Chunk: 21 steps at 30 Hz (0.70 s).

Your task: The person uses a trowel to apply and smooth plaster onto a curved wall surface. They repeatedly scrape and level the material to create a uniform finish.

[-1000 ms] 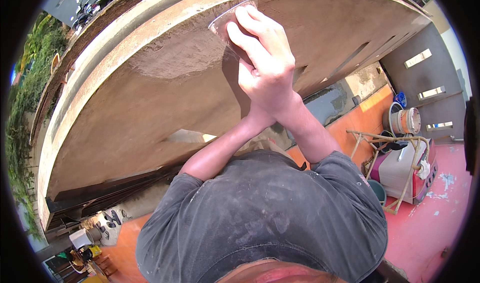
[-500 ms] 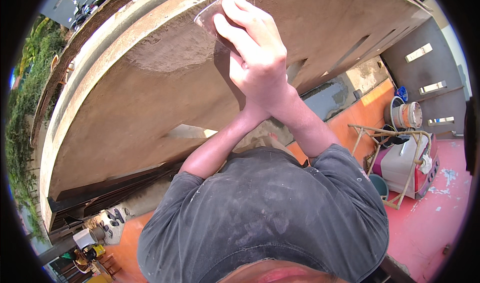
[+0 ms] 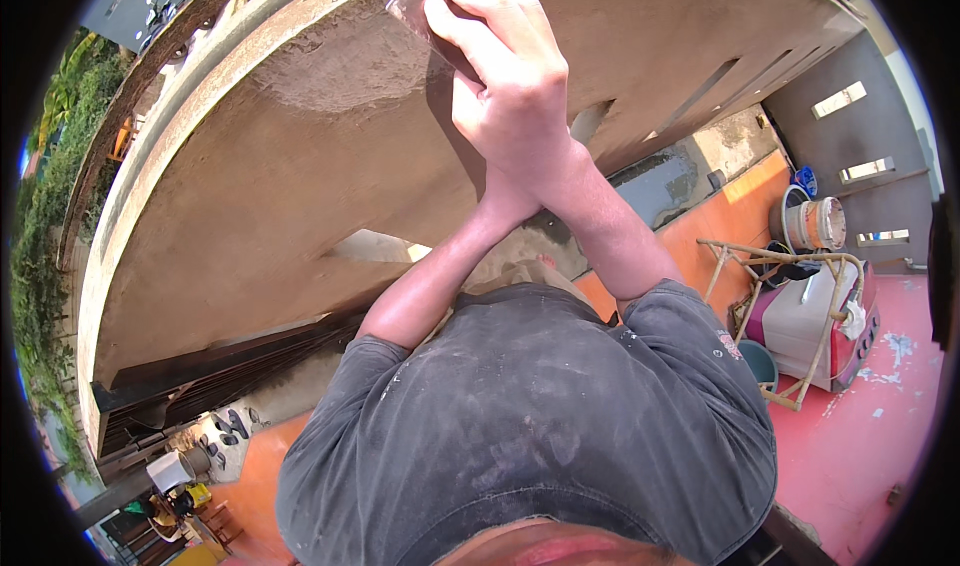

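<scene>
My right hand (image 3: 510,76) grips a flat scraper blade (image 3: 410,6), pressed to the plastered wall (image 3: 240,226) near its curved top edge, where a lighter, rough patch (image 3: 330,76) of plaster shows. Two fingertips lie over the blade. My left forearm (image 3: 420,291) rises from the lower left and meets my right wrist; the left hand is behind the right one, its fingers hidden.
A grey wall (image 3: 840,136) with slots stands right. Below are a bucket (image 3: 825,224), a pale-and-magenta appliance (image 3: 800,336), a bamboo frame (image 3: 715,256) and orange floor (image 3: 730,216). Sandals (image 3: 232,424) and clutter lie lower left, greenery (image 3: 40,286) beyond the wall.
Both hands and the scraper have moved up and left along the wall, toward its top edge. The right hand still grips the blade.
</scene>
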Each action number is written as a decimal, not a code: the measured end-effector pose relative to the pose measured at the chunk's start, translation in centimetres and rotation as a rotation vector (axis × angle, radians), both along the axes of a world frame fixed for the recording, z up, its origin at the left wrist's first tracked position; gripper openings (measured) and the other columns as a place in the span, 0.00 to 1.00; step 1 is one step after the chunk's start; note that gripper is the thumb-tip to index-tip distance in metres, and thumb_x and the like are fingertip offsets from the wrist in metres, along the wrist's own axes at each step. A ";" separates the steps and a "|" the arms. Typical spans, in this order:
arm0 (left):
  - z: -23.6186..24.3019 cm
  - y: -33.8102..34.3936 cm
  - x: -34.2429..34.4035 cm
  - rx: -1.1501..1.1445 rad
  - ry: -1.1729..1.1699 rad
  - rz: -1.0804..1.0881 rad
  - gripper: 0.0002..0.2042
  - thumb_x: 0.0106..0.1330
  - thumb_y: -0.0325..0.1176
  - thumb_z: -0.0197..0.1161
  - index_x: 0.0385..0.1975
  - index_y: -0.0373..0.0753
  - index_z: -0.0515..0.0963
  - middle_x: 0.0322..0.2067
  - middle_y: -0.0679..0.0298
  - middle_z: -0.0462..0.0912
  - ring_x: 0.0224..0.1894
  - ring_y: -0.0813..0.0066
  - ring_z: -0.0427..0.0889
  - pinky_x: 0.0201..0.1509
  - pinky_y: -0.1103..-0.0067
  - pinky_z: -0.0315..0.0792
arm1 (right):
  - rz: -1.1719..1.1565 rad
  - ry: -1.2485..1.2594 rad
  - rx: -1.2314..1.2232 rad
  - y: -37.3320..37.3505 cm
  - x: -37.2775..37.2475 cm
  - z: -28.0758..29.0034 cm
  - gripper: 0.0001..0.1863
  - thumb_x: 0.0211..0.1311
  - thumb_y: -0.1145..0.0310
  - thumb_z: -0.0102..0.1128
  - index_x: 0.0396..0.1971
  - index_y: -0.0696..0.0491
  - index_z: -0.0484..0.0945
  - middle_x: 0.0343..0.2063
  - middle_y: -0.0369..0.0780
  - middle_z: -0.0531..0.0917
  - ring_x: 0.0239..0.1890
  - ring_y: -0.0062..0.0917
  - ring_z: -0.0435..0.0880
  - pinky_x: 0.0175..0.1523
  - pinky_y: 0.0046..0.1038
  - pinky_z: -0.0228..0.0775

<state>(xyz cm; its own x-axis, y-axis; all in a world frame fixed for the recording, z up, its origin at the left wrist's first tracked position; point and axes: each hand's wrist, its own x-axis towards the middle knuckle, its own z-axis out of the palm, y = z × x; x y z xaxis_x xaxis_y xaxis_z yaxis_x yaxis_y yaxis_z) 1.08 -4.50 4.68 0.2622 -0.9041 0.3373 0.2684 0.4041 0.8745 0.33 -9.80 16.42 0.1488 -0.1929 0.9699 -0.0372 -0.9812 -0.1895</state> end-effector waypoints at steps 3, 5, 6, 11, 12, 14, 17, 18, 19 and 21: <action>-0.6 -0.1 0.3 0.033 -0.433 0.190 0.08 0.75 0.34 0.59 0.36 0.37 0.73 0.31 0.70 0.74 0.35 0.80 0.71 0.41 0.75 0.69 | -0.030 0.072 0.018 0.0 -0.6 -1.7 0.21 0.46 0.88 0.60 0.44 0.60 0.83 0.50 0.44 0.83 0.58 0.41 0.79 0.60 0.37 0.78; -2.7 0.2 -1.2 0.031 -0.411 0.294 0.07 0.75 0.33 0.60 0.37 0.37 0.75 0.30 0.70 0.74 0.35 0.80 0.72 0.41 0.75 0.70 | -0.068 0.111 0.060 0.4 -1.3 -3.8 0.21 0.46 0.88 0.60 0.44 0.60 0.82 0.51 0.45 0.82 0.59 0.42 0.78 0.60 0.38 0.77; -3.3 0.3 -0.5 0.097 -0.415 0.215 0.08 0.73 0.33 0.60 0.45 0.37 0.72 0.38 0.68 0.73 0.43 0.79 0.72 0.48 0.75 0.69 | -0.060 0.085 0.054 0.1 -1.0 -4.2 0.21 0.46 0.88 0.59 0.44 0.60 0.82 0.51 0.45 0.82 0.59 0.42 0.78 0.60 0.38 0.77; -2.6 -0.2 0.8 0.205 -0.458 0.080 0.17 0.68 0.30 0.63 0.54 0.37 0.70 0.49 0.65 0.74 0.53 0.76 0.73 0.57 0.73 0.69 | -0.063 0.017 0.031 -0.8 -0.5 -2.8 0.22 0.44 0.88 0.59 0.44 0.60 0.82 0.51 0.46 0.82 0.59 0.44 0.78 0.62 0.39 0.76; -2.6 -0.3 0.4 0.178 -0.449 0.119 0.16 0.66 0.30 0.65 0.51 0.36 0.72 0.47 0.65 0.75 0.51 0.75 0.74 0.54 0.73 0.71 | -0.061 0.026 0.025 -0.8 -0.8 -2.7 0.22 0.44 0.88 0.59 0.44 0.60 0.82 0.51 0.46 0.82 0.59 0.44 0.78 0.62 0.39 0.76; -4.6 0.1 -1.3 0.074 -0.405 0.288 0.13 0.65 0.29 0.65 0.46 0.34 0.74 0.43 0.65 0.77 0.47 0.74 0.76 0.49 0.73 0.72 | -0.069 0.090 0.052 -0.1 -1.4 -5.3 0.23 0.44 0.88 0.59 0.45 0.60 0.82 0.51 0.46 0.82 0.59 0.44 0.78 0.62 0.39 0.76; -5.2 -0.8 -0.5 0.065 -0.506 0.317 0.09 0.68 0.30 0.65 0.43 0.35 0.76 0.38 0.66 0.78 0.42 0.77 0.76 0.44 0.72 0.73 | -0.041 0.040 0.047 -0.6 -1.3 -4.9 0.22 0.45 0.88 0.58 0.44 0.60 0.81 0.51 0.47 0.81 0.59 0.45 0.78 0.63 0.39 0.74; -4.8 -0.7 0.3 0.092 -0.512 0.288 0.08 0.70 0.31 0.64 0.43 0.36 0.76 0.38 0.67 0.78 0.41 0.78 0.75 0.44 0.72 0.73 | -0.030 0.022 0.041 -0.7 -1.1 -4.0 0.22 0.45 0.88 0.58 0.44 0.60 0.81 0.51 0.47 0.81 0.59 0.45 0.78 0.63 0.39 0.73; -2.4 -0.8 0.3 0.131 -0.517 0.163 0.13 0.63 0.25 0.67 0.46 0.34 0.75 0.41 0.63 0.79 0.46 0.75 0.77 0.45 0.72 0.74 | -0.037 0.013 0.045 -1.0 -1.3 -3.0 0.22 0.46 0.87 0.57 0.44 0.60 0.81 0.52 0.47 0.81 0.58 0.45 0.77 0.63 0.40 0.73; -2.7 0.0 -0.8 0.151 -0.476 0.226 0.12 0.64 0.26 0.66 0.46 0.33 0.75 0.42 0.61 0.79 0.47 0.74 0.77 0.47 0.71 0.74 | -0.008 0.079 0.032 -0.6 -1.5 -3.0 0.22 0.47 0.87 0.57 0.46 0.60 0.81 0.52 0.48 0.81 0.58 0.46 0.77 0.63 0.39 0.72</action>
